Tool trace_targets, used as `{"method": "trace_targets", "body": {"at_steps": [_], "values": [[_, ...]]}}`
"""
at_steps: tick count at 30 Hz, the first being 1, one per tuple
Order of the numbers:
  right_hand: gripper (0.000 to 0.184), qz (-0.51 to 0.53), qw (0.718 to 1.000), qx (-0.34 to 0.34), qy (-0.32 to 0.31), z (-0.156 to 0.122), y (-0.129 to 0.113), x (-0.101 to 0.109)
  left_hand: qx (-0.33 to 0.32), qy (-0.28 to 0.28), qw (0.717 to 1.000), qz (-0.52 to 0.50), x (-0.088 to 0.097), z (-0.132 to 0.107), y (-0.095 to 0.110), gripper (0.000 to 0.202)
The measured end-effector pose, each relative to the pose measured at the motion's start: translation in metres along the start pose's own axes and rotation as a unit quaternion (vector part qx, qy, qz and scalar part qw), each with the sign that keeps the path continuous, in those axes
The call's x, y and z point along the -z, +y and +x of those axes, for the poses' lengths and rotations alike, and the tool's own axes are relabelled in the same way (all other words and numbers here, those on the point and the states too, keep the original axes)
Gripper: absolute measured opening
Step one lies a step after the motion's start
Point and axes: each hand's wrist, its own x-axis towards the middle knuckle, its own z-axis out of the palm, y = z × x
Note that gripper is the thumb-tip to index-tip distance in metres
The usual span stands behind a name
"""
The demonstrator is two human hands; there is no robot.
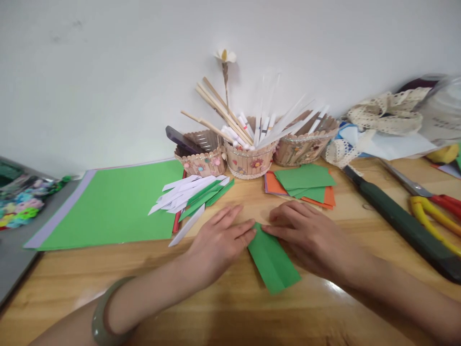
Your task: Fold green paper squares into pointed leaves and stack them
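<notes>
A small green sheet of paper (pixel 274 263) lies on the table between my hands, with a crease running lengthwise down it. My left hand (pixel 225 235) has its fingertips at the far left corner of the sheet, and its thumb is hidden. At the far right corner, the fingers of my right hand (pixel 306 230) pinch the edge. Just beyond my left hand is a pile of folded white and green paper pieces (pixel 187 194). Past my right hand lie stacked green and orange paper pieces (pixel 306 180).
Three decorated wooden-stick baskets (pixel 250 161) hold sticks and pens by the wall. Large green sheets (pixel 118 206) lie left. A dark-handled tool (pixel 399 221), scissors (pixel 428 197) and lace ribbon (pixel 385 115) are right. Colourful small pieces (pixel 29 206) sit far left.
</notes>
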Motion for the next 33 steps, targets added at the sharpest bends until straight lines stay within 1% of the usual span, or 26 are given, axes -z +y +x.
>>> {"method": "trace_targets", "body": {"at_steps": [4,5,7,9,11,13,15,17,18,21,23,24,27,29,30,32,33], "values": [[0.026,0.09,0.995,-0.054,-0.004,-0.001,0.006,0.012,0.003,-0.073,0.997,-0.025,0.007,0.002,-0.001,0.035],[0.026,0.118,0.99,-0.07,-0.013,-0.001,0.007,0.015,0.002,-0.094,0.995,-0.03,0.01,0.002,-0.001,0.037],[0.024,0.18,0.978,-0.091,-0.057,-0.001,0.006,0.023,0.005,-0.129,0.991,-0.033,0.014,0.004,0.001,0.041],[0.021,0.237,0.961,-0.087,-0.115,-0.001,0.002,0.029,0.015,-0.152,0.988,-0.029,0.018,0.005,0.003,0.044],[0.02,0.266,0.947,-0.075,-0.162,0.0,-0.002,0.031,0.021,-0.172,0.984,-0.029,0.021,0.005,0.003,0.049],[0.019,0.264,0.946,-0.064,-0.176,0.0,-0.007,0.031,0.016,-0.195,0.98,-0.045,0.023,0.003,-0.002,0.057],[0.016,0.251,0.951,-0.06,-0.169,0.001,-0.01,0.027,0.005,-0.205,0.975,-0.082,0.025,0.002,-0.009,0.068],[0.015,0.243,0.958,-0.056,-0.144,0.002,-0.011,0.02,0.009,-0.173,0.977,-0.124,0.027,0.001,-0.016,0.073],[0.015,0.236,0.962,-0.056,-0.129,0.002,-0.012,0.017,0.028,-0.138,0.98,-0.138,0.027,0.002,-0.018,0.071],[0.016,0.179,0.979,-0.064,-0.066,0.003,-0.012,0.006,0.07,0.014,0.988,-0.135,0.026,0.005,-0.014,0.054],[0.018,0.124,0.99,-0.068,-0.028,0.003,-0.012,0.0,0.057,0.089,0.987,-0.119,0.024,0.006,-0.005,0.039],[0.019,0.1,0.993,-0.065,-0.015,0.003,-0.013,-0.002,0.043,0.09,0.988,-0.114,0.023,0.006,0.0,0.035],[0.021,0.061,0.997,-0.045,-0.003,0.004,-0.013,-0.004,0.032,0.043,0.997,-0.062,0.015,0.004,0.016,0.027],[0.021,0.053,0.998,-0.033,-0.004,0.005,-0.013,-0.002,0.036,0.021,0.999,-0.018,0.01,0.001,0.023,0.027],[0.021,0.051,0.998,-0.03,-0.005,0.005,-0.013,-0.001,0.036,0.021,0.999,0.005,0.007,-0.001,0.027,0.028],[0.021,0.052,0.998,-0.031,-0.007,0.005,-0.013,0.0,0.035,0.048,0.997,0.047,0.004,-0.004,0.033,0.031],[0.02,0.057,0.998,-0.035,-0.007,0.005,-0.013,0.0,0.018,0.055,0.996,0.068,0.003,-0.005,0.036,0.031]]}}
